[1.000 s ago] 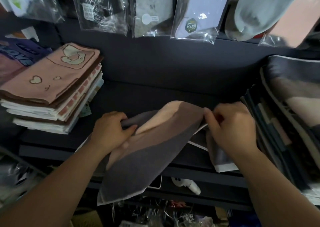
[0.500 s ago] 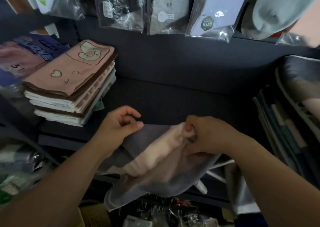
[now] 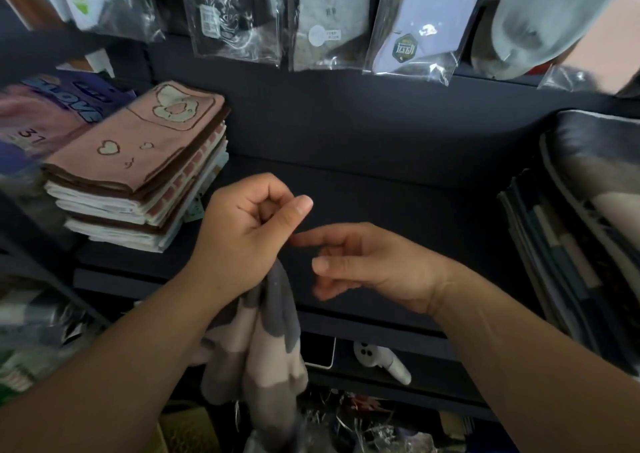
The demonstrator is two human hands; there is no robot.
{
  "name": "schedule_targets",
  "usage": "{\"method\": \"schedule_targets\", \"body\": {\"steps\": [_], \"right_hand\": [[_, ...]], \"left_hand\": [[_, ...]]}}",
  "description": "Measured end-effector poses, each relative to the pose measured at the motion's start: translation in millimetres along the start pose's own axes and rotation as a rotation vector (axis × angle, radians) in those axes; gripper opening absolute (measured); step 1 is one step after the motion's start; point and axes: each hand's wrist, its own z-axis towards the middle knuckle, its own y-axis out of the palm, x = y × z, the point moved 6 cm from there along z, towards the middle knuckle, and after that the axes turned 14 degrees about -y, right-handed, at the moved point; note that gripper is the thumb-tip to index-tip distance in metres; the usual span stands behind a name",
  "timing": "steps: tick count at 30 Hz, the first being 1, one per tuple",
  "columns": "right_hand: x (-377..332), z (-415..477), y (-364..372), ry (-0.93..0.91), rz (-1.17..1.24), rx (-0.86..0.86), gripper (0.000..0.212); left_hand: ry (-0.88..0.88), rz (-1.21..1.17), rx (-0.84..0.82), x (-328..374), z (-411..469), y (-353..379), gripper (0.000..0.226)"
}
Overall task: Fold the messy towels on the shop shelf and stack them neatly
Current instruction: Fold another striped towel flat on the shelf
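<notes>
A grey and beige towel [image 3: 263, 355] hangs bunched below my left hand [image 3: 242, 234], over the front edge of the dark shelf [image 3: 398, 210]. My left hand grips its top with curled fingers. Just to the right, my right hand [image 3: 363, 265] hovers above the shelf, fingers loosely bent and holding nothing, its index finger pointing toward my left hand. On the left of the shelf stands a neat stack of folded towels [image 3: 138, 175], the top one pink with a cartoon print.
A leaning pile of dark striped towels [image 3: 581, 231] fills the right side. Packaged socks [image 3: 329, 16] hang along the back wall above. A white gadget [image 3: 381, 361] and clutter lie on the lower level. Purple packages [image 3: 45, 113] sit at far left.
The towel was held spread between both hands, then gathered. Now my right hand has let go and my left hand alone holds it, bunched and hanging down.
</notes>
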Motion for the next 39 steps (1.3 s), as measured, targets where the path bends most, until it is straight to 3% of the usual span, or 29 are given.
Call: {"method": "schedule_targets", "body": {"steps": [3,8,13,16,18,20,22,27,29,31,36,39], "right_hand": [[-0.9,5.7,10.2,-0.079,-0.056,0.050,0.038],[-5.1,14.6,23.5,-0.198,0.064,0.094,0.022],[-12.3,6.0,29.1,-0.201,0.101,-0.030,0.004],[-14.2,3.0,32.4,-0.238,0.153,-0.027,0.008],[-14.8,1.6,31.5,-0.252,0.218,-0.003,0.022],[-16.2,-3.8,27.7,-0.243,0.220,-0.018,0.031],[-16.8,-13.5,15.9,-0.226,0.167,0.012,0.024],[-10.1,-38.3,-18.1,-0.168,-0.052,0.111,0.010],[-5.4,-49.1,-25.3,-0.130,-0.146,0.081,0.008],[-1.0,-60.4,-31.1,-0.115,-0.186,0.079,0.011],[10.1,-80.1,-56.6,-0.088,-0.325,0.160,0.017],[18.5,-93.1,-72.0,0.011,-0.434,0.110,0.026]], "left_hand": [[0.054,-0.011,0.016,12.1,-1.1,1.8,0.032],[0.188,0.029,0.028,42.1,-0.5,0.5,0.031],[0.285,0.194,0.059,56.2,-6.6,-6.4,0.028],[0.376,0.246,0.090,73.1,-21.0,-1.5,0.023],[0.409,0.246,0.087,83.9,-27.0,3.9,0.022],[0.398,0.269,0.090,87.1,-25.1,7.2,0.023],[0.339,0.352,0.060,80.6,-18.6,9.5,0.025],[0.108,0.798,-0.299,41.5,-15.0,27.3,0.035],[0.056,0.833,-0.361,38.9,-17.2,26.5,0.036],[0.040,0.837,-0.298,42.4,-12.3,14.4,0.038],[0.053,0.962,0.053,35.6,13.5,-28.6,0.042],[0.058,1.059,0.218,17.9,24.3,-42.5,0.039]]}}
